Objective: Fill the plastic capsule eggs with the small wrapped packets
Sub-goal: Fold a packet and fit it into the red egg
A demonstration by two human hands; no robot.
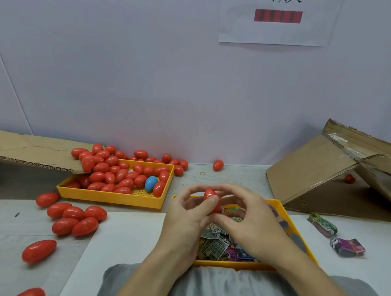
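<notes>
My left hand (184, 217) and my right hand (252, 221) both grip one red capsule egg (211, 199), held upright above a yellow tray (303, 239) of small wrapped packets (216, 244). The egg looks closed, though fingers hide its lower half. A second yellow tray (110, 196) to the left holds several red eggs and one blue egg (151, 183). More red eggs (75, 218) lie loose on the table at the left.
A torn cardboard flap (31, 150) overhangs the left tray. An open cardboard box (338, 173) lies tipped at the right with a red egg inside. Two banded packet bundles (335, 236) lie right of the packet tray. A lone red egg (218, 165) sits by the wall.
</notes>
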